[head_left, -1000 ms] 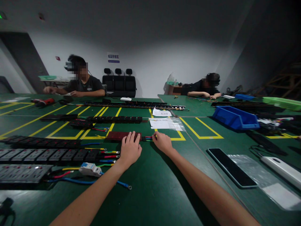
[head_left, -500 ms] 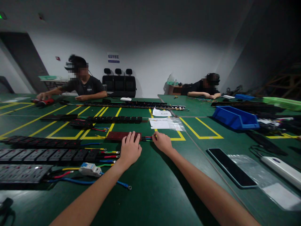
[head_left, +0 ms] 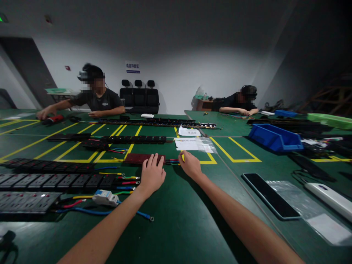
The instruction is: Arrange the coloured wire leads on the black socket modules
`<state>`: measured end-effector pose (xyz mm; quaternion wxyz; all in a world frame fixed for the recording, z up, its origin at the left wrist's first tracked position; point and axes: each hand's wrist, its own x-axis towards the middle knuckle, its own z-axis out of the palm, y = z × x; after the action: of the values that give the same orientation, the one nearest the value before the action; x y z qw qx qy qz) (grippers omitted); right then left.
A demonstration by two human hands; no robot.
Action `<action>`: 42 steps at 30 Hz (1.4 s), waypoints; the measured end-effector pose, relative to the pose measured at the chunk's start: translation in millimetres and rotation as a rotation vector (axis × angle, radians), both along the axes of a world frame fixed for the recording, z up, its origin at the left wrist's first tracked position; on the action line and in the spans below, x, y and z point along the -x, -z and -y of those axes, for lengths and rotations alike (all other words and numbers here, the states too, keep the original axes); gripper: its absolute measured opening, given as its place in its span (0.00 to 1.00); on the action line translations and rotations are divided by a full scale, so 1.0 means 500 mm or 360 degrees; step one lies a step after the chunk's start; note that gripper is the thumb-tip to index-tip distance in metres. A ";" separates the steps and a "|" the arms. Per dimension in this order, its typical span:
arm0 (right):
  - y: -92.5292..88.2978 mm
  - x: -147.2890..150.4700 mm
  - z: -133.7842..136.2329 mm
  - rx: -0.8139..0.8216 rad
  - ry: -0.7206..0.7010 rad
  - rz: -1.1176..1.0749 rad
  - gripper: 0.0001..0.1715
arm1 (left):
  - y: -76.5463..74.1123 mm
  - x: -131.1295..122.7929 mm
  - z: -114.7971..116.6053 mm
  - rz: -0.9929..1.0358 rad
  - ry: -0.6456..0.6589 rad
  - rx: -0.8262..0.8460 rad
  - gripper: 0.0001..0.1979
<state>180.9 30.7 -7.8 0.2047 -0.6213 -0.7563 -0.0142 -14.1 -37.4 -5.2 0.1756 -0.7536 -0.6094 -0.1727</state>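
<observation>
A dark red module (head_left: pixel 133 158) lies on the green table in front of me, with thin colored wires (head_left: pixel 172 161) coming out of its right end. My left hand (head_left: pixel 152 172) rests on the module's right part, fingers stretched out and slightly spread over its top. At the right end of the wires, my right hand (head_left: pixel 189 164) is closed, thumb and fingers curled round them. The wire ends are hidden inside that hand. Just beyond both hands lies a white paper label (head_left: pixel 187 144) in a clear sleeve.
To my left lie black socket strips (head_left: pixel 57 181) with lugged cables and a white breaker (head_left: pixel 106 198). On the right are a phone (head_left: pixel 271 196), a blue bin (head_left: pixel 276 138) and a white power bank (head_left: pixel 330 200). Two people sit across the table, one reaching near a red tool (head_left: pixel 56 119).
My left hand stays on the red module. My right hand has shifted very slightly at the wire ends. Across the table, the left person's hand has moved a little to the left.
</observation>
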 end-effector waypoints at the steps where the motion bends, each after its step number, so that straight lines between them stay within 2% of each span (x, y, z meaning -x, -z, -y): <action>1: -0.001 0.000 0.002 -0.0043 0.0011 -0.0026 0.16 | 0.000 0.000 0.000 0.0001 -0.0001 0.0002 0.26; 5: 0.000 0.001 0.004 -0.0060 -0.0004 0.0009 0.17 | -0.003 -0.001 0.002 -0.0005 0.0000 0.0003 0.26; 11: 0.005 0.002 -0.003 0.0019 -0.0090 0.0117 0.24 | -0.001 -0.001 0.002 0.0009 0.0001 -0.0002 0.26; 19: -0.005 0.003 0.003 -0.0016 -0.0095 0.0078 0.21 | -0.002 -0.001 0.001 0.0012 0.0005 0.0006 0.26; 25: -0.003 0.002 0.002 0.0036 -0.0113 0.0108 0.24 | -0.002 0.001 0.001 -0.0009 0.0006 0.0014 0.26; 32: 0.001 0.001 0.003 -0.0106 -0.0111 0.0049 0.21 | -0.002 0.000 0.001 -0.0021 0.0004 0.0008 0.26; 37: 0.004 0.002 0.000 -0.0049 -0.0134 0.0136 0.25 | -0.004 -0.001 0.001 -0.0027 -0.0005 0.0023 0.26; 42: 0.002 0.005 -0.001 0.0018 -0.0092 0.0167 0.24 | 0.002 -0.001 0.000 -0.0038 -0.0017 -0.0002 0.26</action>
<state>178.3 31.1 -8.9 0.1615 -0.5988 -0.7836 -0.0366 -13.9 -37.3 -6.1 0.1844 -0.7522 -0.6112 -0.1630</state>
